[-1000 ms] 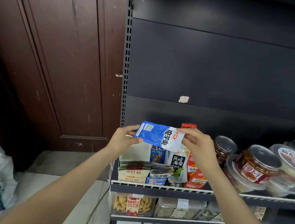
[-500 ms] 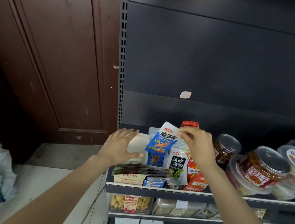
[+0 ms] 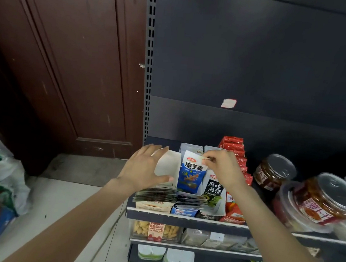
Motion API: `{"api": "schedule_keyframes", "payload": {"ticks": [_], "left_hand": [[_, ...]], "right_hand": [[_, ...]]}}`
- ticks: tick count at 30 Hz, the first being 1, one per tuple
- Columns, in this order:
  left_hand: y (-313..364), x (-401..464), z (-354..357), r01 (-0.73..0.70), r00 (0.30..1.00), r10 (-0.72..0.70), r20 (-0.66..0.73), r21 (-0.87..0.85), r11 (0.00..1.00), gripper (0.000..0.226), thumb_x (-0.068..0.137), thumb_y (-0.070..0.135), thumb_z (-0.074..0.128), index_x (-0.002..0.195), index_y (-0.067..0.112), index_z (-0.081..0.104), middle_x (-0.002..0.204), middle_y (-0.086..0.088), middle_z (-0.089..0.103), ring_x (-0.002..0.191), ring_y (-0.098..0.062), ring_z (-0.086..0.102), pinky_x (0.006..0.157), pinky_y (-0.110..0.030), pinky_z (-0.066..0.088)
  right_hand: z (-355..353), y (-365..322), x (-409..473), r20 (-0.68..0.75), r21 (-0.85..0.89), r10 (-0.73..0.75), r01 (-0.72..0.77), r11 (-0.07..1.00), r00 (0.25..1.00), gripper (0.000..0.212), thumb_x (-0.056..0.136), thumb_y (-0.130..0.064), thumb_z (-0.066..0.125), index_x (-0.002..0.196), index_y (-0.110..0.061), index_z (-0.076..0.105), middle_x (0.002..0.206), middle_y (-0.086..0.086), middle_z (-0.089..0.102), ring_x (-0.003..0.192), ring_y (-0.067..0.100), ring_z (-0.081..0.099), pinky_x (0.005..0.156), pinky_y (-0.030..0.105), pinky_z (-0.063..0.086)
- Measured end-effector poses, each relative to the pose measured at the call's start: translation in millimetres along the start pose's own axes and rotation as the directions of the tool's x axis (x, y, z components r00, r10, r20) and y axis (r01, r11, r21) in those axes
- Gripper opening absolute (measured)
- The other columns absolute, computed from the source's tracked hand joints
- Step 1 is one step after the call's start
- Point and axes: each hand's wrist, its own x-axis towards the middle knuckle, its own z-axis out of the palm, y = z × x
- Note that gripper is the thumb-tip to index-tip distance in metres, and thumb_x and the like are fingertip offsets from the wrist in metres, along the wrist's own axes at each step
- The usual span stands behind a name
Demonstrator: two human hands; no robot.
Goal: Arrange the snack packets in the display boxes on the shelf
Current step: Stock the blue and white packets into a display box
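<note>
Over the blue display box (image 3: 184,210), our right hand (image 3: 223,169) pinches the blue packet (image 3: 192,173) upright by its top corner, seating it; our left hand (image 3: 145,167), fingers spread and holding nothing, steadies the white box flap (image 3: 167,162) beside it.

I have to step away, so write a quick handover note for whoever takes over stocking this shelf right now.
Right hand: pinches the top edge of the blue-and-white snack packet, which stands upright in the middle white cardboard display box.
Left hand: open, fingers spread against the flap of the left white display box.
Done: blue packet is in its box; black-and-white seaweed packets and red packets already stand to its right.
Left: release the packet, then straighten the flat stack of dark packets at the front.
</note>
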Motion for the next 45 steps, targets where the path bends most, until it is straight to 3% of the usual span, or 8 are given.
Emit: {"api": "schedule_keyframes", "payload": {"ticks": [10, 14, 17, 21, 27, 32, 38, 45], "left_hand": [[10.5, -1.4, -2.3, 0.051, 0.999, -0.051, 0.01, 0.015, 0.999, 0.087, 0.082, 0.063, 0.055, 0.15, 0.027, 0.016, 0.157, 0.003, 0.019, 0.145, -0.017, 0.013, 0.117, -0.033, 0.013], [14.4, -8.3, -5.8, 0.034, 0.999, -0.034, 0.007, -0.034, 0.999, 0.079, 0.087, 0.058, 0.052, 0.15, 0.027, 0.016, 0.158, 0.005, 0.014, 0.145, -0.015, 0.011, 0.117, -0.031, 0.011], [15.8, -17.9, -8.3, -0.037, 0.999, 0.032, -0.04, -0.118, 0.992, 0.066, 0.092, 0.049, 0.051, 0.148, 0.026, 0.024, 0.156, 0.006, 0.02, 0.144, -0.013, 0.015, 0.116, -0.028, 0.015], [14.6, -35.0, -10.4, -0.105, 0.992, 0.114, 0.044, -0.175, 0.979, 0.057, 0.095, 0.045, 0.048, 0.145, 0.022, 0.035, 0.15, 0.004, 0.034, 0.137, -0.014, 0.03, 0.11, -0.026, 0.025], [9.8, -58.4, -5.1, -0.034, 0.981, 0.056, 0.184, -0.123, 0.992, 0.057, 0.093, 0.054, 0.043, 0.138, 0.018, 0.046, 0.137, -0.003, 0.05, 0.124, -0.023, 0.047, 0.1, -0.04, 0.043], [12.3, -63.1, -8.6, 0.005, 0.974, 0.024, 0.226, -0.126, 0.992, 0.049, 0.094, 0.053, 0.041, 0.129, 0.022, 0.056, 0.123, -0.002, 0.059, 0.109, -0.022, 0.056, 0.086, -0.037, 0.049], [16.0, -64.5, -11.8, 0.074, 0.949, -0.026, 0.316, -0.141, 0.987, 0.051, 0.093, 0.052, 0.044, 0.133, 0.021, 0.053, 0.128, -0.002, 0.058, 0.113, -0.023, 0.054, 0.092, -0.039, 0.048], [28.0, -70.9, -17.0, 0.134, 0.979, -0.085, 0.184, -0.275, 0.952, 0.038, 0.095, 0.038, 0.051, 0.126, 0.017, 0.058, 0.131, -0.005, 0.055, 0.116, -0.022, 0.053, 0.094, -0.029, 0.042]], "right_hand": [[37.1, -2.0, 9.5, -0.086, -0.321, -0.005, -0.023, 0.947, 0.996, 0.027, 0.092, -0.01, 0.054, 0.112, -0.019, 0.068, 0.117, 0.002, 0.064, 0.112, 0.02, 0.05, 0.089, 0.03, 0.042], [31.5, -2.2, -2.3, -0.084, -0.247, -0.023, 0.001, 0.969, 0.996, 0.035, 0.092, -0.011, 0.055, 0.126, -0.017, 0.059, 0.126, 0.003, 0.059, 0.118, 0.021, 0.047, 0.099, 0.033, 0.041], [22.3, -6.2, -24.2, -0.088, -0.067, 0.0, -0.006, 0.998, 0.996, 0.032, 0.093, -0.013, 0.055, 0.125, -0.015, 0.06, 0.118, 0.004, 0.062, 0.109, 0.019, 0.054, 0.092, 0.032, 0.046], [21.2, -20.9, -58.1, -0.005, 0.05, 0.047, -0.047, 0.998, 0.999, 0.027, 0.093, -0.02, 0.056, 0.118, -0.016, 0.065, 0.116, 0.005, 0.066, 0.102, 0.019, 0.061, 0.091, 0.032, 0.048], [32.1, -48.2, -82.6, 0.065, -0.133, 0.142, -0.133, 0.982, 0.988, 0.027, 0.094, -0.021, 0.054, 0.118, -0.019, 0.065, 0.118, 0.004, 0.066, 0.105, 0.023, 0.061, 0.09, 0.035, 0.048], [34.2, -58.2, -83.7, 0.018, -0.354, 0.189, -0.17, 0.919, 0.982, 0.03, 0.093, -0.007, 0.048, 0.107, -0.024, 0.069, 0.097, 0.005, 0.07, 0.089, 0.026, 0.063, 0.077, 0.033, 0.05], [30.9, -48.7, -94.2, -0.091, -0.153, 0.202, -0.214, 0.965, 0.975, 0.024, 0.094, -0.012, 0.05, 0.106, -0.019, 0.069, 0.099, 0.004, 0.07, 0.09, 0.023, 0.063, 0.065, 0.027, 0.043], [8.0, -43.2, -108.1, -0.303, -0.012, 0.091, -0.1, 0.995, 0.949, 0.021, 0.091, -0.01, 0.055, 0.103, -0.016, 0.071, 0.097, 0.002, 0.073, 0.087, 0.021, 0.066, 0.075, 0.035, 0.053]]}}
